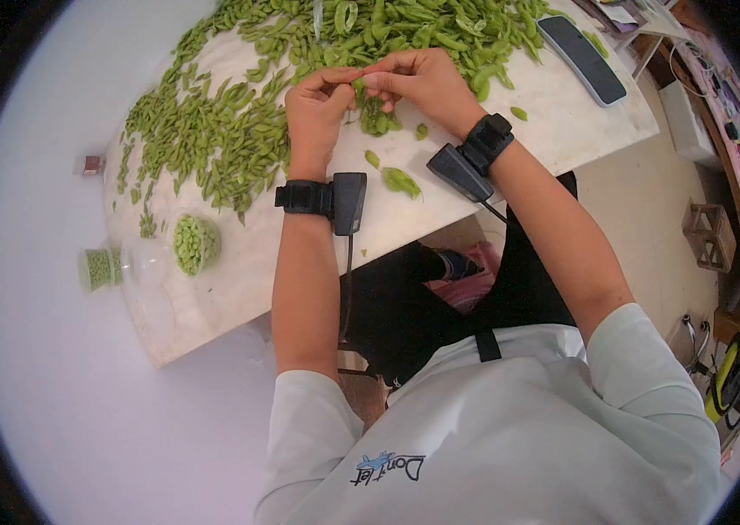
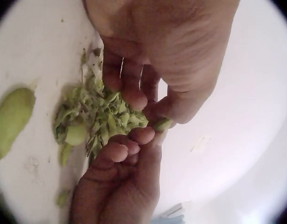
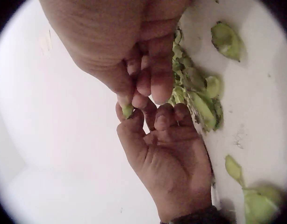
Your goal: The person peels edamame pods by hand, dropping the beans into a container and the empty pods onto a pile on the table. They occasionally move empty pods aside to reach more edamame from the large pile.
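Observation:
Both hands meet over the near edge of a heap of green soybean pods. Thumb and fingers of my left hand point(image 1: 315, 118) pinch one end of a small green pod point(image 2: 163, 124). From the other side, my right hand point(image 1: 433, 89) pinches the same pod, which is mostly hidden by the fingertips. Just below the hands, a small pile of emptied pod shells point(image 2: 111, 116) lies on the white table point(image 1: 466, 188). A few loose pods point(image 1: 400, 182) rest nearer the table's front edge.
Many pods point(image 1: 221, 149) spread across the table's left and back. A clear cup of shelled beans point(image 1: 196, 243) stands at the front left, with another small container point(image 1: 100, 268) beyond it. A phone point(image 1: 582, 59) lies at the back right.

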Available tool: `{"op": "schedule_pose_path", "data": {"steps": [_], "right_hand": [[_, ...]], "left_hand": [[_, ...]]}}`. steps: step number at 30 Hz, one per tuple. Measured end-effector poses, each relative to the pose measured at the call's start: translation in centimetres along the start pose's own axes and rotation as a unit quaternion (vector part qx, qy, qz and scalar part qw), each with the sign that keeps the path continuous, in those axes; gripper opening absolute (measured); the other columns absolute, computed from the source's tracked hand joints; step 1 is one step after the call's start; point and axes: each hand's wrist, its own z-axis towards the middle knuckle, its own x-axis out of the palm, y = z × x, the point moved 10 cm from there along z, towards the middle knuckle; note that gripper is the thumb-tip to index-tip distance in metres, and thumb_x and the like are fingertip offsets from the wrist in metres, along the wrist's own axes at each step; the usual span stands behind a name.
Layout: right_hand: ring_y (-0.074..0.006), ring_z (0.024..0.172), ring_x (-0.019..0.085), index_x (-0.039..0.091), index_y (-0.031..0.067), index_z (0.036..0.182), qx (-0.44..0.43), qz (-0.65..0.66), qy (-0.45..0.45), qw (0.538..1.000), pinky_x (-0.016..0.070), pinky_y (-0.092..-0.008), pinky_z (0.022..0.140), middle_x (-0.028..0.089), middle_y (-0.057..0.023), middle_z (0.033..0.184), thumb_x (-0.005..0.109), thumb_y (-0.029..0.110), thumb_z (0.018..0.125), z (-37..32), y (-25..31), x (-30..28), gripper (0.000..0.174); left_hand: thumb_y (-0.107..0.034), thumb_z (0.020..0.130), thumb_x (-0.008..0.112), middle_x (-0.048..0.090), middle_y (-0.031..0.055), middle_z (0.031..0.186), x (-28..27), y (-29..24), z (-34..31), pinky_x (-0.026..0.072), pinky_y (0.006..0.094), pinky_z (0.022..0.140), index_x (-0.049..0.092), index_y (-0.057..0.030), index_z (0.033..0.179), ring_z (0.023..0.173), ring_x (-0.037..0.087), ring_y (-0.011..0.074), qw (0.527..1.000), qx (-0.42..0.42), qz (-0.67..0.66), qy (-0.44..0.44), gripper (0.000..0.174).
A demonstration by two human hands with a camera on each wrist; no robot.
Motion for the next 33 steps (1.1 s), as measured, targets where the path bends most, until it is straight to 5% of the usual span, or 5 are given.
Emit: {"op": "schedule_pose_path", "data": {"steps": [14, 33], "right_hand": [[-0.0101, 0.066, 0.059, 0.06, -0.0048, 0.1, 0.007, 0.138, 0.002, 0.99, 0.0529, -0.0237, 0.061, 0.063, -0.0068, 0.08, 0.061, 0.013, 0.085, 0.2, -0.1, -0.3, 0.023], [-0.0115, 0.065, 0.061, 0.06, -0.0038, 0.097, 0.029, 0.115, 0.006, 0.993, 0.0529, -0.0232, 0.061, 0.065, -0.0089, 0.082, 0.061, 0.013, 0.086, 0.1, -0.8, -0.5, 0.02]], "left_hand": [[-0.007, 0.083, 0.059, 0.062, 0.0029, 0.078, 0.8, -0.8, -0.2, 0.0419, 0.0203, 0.06, 0.062, 0.0017, 0.108, 0.065, 0.055, 0.0084, 1.0, -0.003, -0.008, 0.024, 0.026], [-0.007, 0.082, 0.061, 0.06, 0.0006, 0.078, 0.7, -0.2, -0.1, 0.041, 0.0195, 0.06, 0.063, 0.0001, 0.106, 0.065, 0.053, 0.007, 0.999, -0.018, 0.013, 0.022, 0.025]]}}
